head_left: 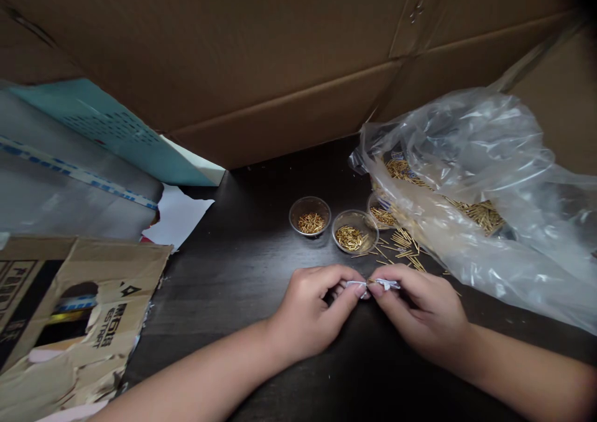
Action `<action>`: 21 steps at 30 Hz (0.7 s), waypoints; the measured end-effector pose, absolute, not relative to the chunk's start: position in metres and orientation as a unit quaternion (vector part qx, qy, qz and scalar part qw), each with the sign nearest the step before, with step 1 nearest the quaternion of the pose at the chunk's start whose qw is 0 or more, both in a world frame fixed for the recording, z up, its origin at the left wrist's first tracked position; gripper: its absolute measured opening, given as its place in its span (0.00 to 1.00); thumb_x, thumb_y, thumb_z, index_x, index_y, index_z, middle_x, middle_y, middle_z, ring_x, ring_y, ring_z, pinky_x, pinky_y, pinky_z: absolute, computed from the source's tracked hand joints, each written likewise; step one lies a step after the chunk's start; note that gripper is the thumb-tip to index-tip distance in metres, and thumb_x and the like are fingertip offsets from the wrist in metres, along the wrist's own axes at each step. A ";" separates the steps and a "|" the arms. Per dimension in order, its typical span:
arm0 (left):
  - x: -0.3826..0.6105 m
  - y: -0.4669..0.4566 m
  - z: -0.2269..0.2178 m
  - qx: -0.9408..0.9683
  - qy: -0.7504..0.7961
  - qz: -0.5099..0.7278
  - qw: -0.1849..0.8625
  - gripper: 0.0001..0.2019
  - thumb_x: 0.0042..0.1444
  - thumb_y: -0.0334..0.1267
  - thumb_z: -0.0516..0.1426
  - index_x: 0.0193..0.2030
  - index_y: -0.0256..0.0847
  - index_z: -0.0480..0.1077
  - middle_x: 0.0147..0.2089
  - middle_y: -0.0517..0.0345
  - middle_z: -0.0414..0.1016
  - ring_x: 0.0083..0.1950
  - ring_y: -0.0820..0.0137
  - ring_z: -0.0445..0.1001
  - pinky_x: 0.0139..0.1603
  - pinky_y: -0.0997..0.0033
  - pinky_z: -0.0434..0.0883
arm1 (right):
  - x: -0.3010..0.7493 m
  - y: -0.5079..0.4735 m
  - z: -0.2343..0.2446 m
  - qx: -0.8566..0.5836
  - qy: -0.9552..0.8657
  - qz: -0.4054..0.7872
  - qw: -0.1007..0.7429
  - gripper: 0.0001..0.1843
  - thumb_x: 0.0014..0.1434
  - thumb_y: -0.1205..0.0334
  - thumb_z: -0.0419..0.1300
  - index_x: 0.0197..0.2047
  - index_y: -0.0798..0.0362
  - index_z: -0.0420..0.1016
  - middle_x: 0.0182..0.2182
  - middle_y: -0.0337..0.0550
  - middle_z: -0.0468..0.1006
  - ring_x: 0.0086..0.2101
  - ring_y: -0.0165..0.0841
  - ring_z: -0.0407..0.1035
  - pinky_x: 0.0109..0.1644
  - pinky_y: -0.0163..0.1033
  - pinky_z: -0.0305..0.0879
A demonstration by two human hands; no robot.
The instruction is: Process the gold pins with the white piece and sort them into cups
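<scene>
My left hand [321, 307] and my right hand [420, 310] meet low over the dark table, thumbs and forefingers pinched together. Between the fingertips shows a small gold metal pin [371, 281], mostly hidden by the fingers. White strips, like tape or paper, show at the fingertips of both hands; whether they are wrapped on the fingers or held, I cannot tell. Just beyond the hands lie loose gold pins [405, 240]. Two clear round cups, a left cup [293, 222] and a middle cup [370, 238], hold short gold pieces.
A third clear cup [372, 203] with gold pieces is partly covered by a large clear plastic bag [489, 136] containing many gold pins. Cardboard [280, 55] stands along the back. At left are a torn cardboard box [140, 273], white paper [184, 214] and a light-blue box [112, 123].
</scene>
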State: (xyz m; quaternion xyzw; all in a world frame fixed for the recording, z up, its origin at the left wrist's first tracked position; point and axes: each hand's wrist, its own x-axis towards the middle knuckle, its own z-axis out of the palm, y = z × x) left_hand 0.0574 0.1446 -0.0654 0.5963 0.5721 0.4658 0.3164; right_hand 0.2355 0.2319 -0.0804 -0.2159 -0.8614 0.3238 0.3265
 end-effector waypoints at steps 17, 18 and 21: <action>0.049 0.143 -0.065 0.649 0.555 0.460 0.243 0.03 0.63 0.29 0.60 0.39 0.35 0.77 0.34 0.56 0.82 0.33 0.72 0.79 0.37 0.77 0.73 | 0.238 0.236 -0.080 -0.191 -0.855 0.390 0.284 0.08 0.69 0.70 0.54 0.41 0.52 0.73 0.30 0.37 0.77 0.28 0.27 0.73 0.34 0.29 0.69; 0.048 0.144 -0.066 0.658 0.550 0.462 0.228 0.02 0.63 0.29 0.61 0.40 0.35 0.76 0.34 0.55 0.83 0.33 0.72 0.80 0.38 0.76 0.73 | 0.238 0.236 -0.080 -0.186 -0.856 0.392 0.282 0.08 0.69 0.70 0.54 0.41 0.52 0.73 0.29 0.36 0.77 0.28 0.26 0.72 0.34 0.29 0.69; 0.045 0.145 -0.067 0.681 0.532 0.462 0.201 0.02 0.62 0.28 0.61 0.40 0.34 0.76 0.36 0.54 0.83 0.34 0.71 0.80 0.39 0.75 0.73 | 0.238 0.236 -0.080 -0.180 -0.858 0.387 0.284 0.07 0.69 0.70 0.54 0.40 0.52 0.73 0.28 0.36 0.76 0.27 0.26 0.71 0.33 0.29 0.68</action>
